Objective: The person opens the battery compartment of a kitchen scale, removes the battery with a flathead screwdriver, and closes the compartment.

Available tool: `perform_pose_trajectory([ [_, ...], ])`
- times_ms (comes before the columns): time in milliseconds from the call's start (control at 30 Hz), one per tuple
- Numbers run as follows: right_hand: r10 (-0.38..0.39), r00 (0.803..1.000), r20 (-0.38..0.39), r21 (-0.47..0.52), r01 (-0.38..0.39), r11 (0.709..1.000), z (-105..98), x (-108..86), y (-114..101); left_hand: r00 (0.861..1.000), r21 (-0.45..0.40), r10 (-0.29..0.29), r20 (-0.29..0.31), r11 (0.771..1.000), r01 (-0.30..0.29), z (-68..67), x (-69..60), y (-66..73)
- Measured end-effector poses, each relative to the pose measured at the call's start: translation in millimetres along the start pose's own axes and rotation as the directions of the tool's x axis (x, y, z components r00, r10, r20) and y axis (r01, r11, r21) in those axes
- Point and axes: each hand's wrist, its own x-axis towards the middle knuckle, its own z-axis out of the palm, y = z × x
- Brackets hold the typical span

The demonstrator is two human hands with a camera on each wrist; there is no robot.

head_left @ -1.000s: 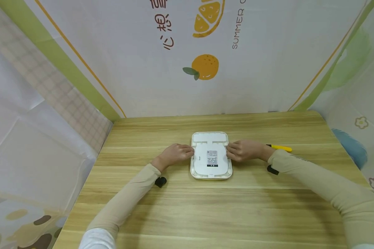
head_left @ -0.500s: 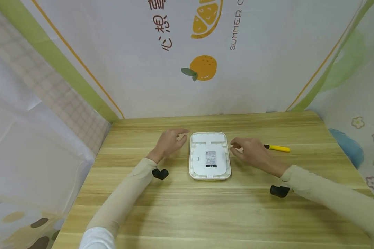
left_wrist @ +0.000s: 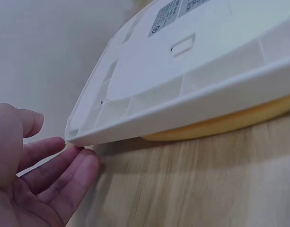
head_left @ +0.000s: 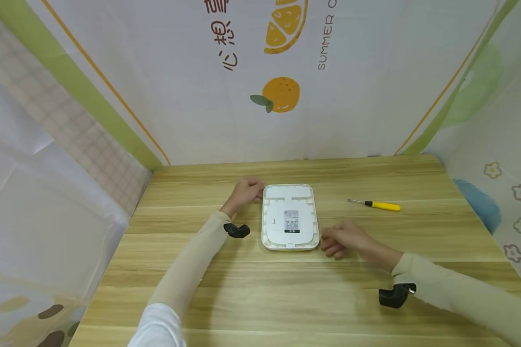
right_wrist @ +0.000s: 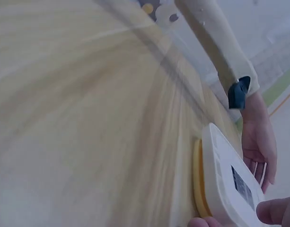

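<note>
Left hand (head_left: 245, 192), fingers loosely parted, at far-left corner of white device (head_left: 282, 233). Right hand (head_left: 344, 239) beside near-right corner; grip unclear.

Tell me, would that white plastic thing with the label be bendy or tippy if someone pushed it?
The white plastic device probably feels stiff: its rim looks straight, without sagging. It's unlikely to roll, since it's broad and flat. It might tip if pressed near an edge, because the rim overhangs the narrower yellow part underneath.

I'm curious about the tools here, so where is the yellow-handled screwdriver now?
In the head view, the screwdriver lies on the table, to the right of the white device, beyond the right hand.
</note>
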Motion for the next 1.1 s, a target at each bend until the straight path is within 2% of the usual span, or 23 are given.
perform_pose_trajectory([
  [200,0.055,0.998,0.015,0.134,-0.056,0.989,14.5,-1.8,7.4,0.999,-0.031,-0.029,0.031,0.999,0.03,5.5,4.9,-2.3],
  [400,0.04,0.999,0.029,0.212,-0.045,0.976,21.8,0.9,11.1,0.999,-0.008,-0.026,0.024,1.0,0.026,8.8,7.0,-5.3],
  [533,0.029,1.0,0.012,0.237,-0.031,0.971,24.0,2.2,12.2,1.0,0.013,-0.014,0.016,1.0,0.013,9.2,6.4,-6.5],
  [800,0.04,0.999,-0.007,0.275,-0.036,0.961,25.8,4.2,12.3,1.0,0.001,-0.004,-0.01,1.0,0.004,9.8,3.4,-6.9],
  [967,0.056,0.998,-0.026,0.298,-0.046,0.954,23.4,6.1,10.8,0.999,-0.027,-0.016,-0.04,1.0,0.015,9.4,0.8,-7.5],
  [1100,0.056,0.997,-0.046,0.302,-0.04,0.952,18.2,8.2,7.8,0.998,-0.083,-0.029,-0.058,0.996,0.024,7.3,-4.6,-9.2],
])
